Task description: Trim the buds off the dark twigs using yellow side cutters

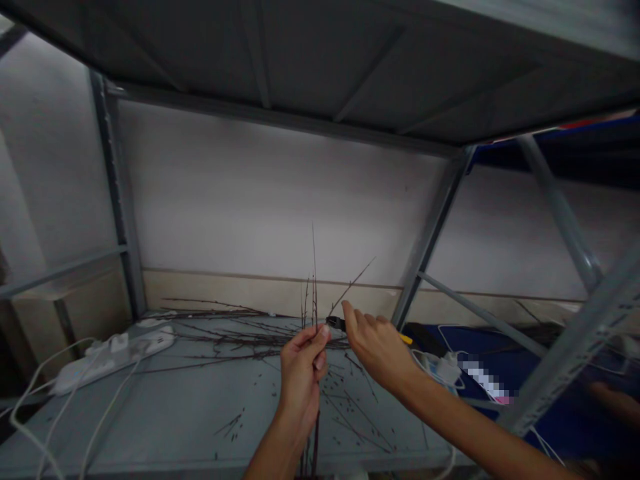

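Upright twigs [315, 303] are pinched in my left hand [300, 370], their lower stems [316, 443] running down below the wrist. My right hand [375, 343] is closed around a pair of cutters [336, 323], black at the head with a yellow handle end showing past the hand. The cutters' head is at my left fingertips, beside the base of a side branch [353, 283] that slants up to the right. Whether the blades touch the branch I cannot make out. Behind both hands lies a loose pile of dark twigs [235, 340] on the grey shelf [185, 420].
A white power strip [115, 357] with plugs and cables lies at the left. Cut bits [233, 423] are scattered over the shelf. Metal posts [435, 227] and an upper shelf [300, 60] frame the space. On the right are a blue surface [490, 427], a charger [447, 365] and another person's hand [613, 400].
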The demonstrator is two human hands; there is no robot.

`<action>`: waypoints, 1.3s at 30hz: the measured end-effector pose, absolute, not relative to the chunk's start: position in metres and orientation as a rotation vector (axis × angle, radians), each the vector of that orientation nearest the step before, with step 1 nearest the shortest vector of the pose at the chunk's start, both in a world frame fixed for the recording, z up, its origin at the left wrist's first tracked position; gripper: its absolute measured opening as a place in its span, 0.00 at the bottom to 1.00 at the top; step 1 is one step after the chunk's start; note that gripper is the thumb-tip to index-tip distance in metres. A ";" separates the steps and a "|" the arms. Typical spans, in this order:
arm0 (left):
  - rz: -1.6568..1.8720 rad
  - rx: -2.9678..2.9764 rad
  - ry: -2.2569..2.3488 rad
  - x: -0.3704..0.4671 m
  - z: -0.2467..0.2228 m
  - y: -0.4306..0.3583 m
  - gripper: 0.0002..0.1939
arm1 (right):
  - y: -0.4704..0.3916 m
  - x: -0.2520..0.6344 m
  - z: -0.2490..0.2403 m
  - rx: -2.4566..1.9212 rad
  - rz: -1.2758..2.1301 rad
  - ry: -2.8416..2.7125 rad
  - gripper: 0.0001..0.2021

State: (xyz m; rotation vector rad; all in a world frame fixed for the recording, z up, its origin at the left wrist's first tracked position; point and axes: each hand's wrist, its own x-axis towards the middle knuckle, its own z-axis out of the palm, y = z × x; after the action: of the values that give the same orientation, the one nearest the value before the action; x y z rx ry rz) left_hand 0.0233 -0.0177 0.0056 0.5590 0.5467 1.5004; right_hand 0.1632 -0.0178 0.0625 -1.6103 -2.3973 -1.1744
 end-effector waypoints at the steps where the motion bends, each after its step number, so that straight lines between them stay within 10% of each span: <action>1: 1.501 0.549 0.548 0.024 0.005 -0.017 0.21 | -0.016 0.163 0.060 -1.648 -1.081 -2.400 0.24; 9: 1.532 0.520 0.557 0.024 0.002 -0.013 0.23 | -0.004 0.168 0.067 -1.362 0.333 -1.807 0.14; 22: 1.488 0.776 0.563 0.019 0.011 -0.020 0.22 | 0.003 0.169 0.114 -1.136 0.660 -1.592 0.17; 29: 1.497 0.900 0.617 0.019 0.025 -0.010 0.22 | -0.007 0.165 0.113 -1.239 0.458 -1.792 0.16; 39: 1.839 1.118 0.806 0.019 0.018 -0.009 0.14 | -0.021 0.185 0.118 -1.603 -0.768 -2.175 0.26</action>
State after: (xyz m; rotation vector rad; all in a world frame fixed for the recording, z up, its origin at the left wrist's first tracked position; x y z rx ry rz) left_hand 0.0186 -0.0088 0.0183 1.1183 0.8059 1.8388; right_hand 0.1852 -0.0208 0.1176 -1.6034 -2.1749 -0.7678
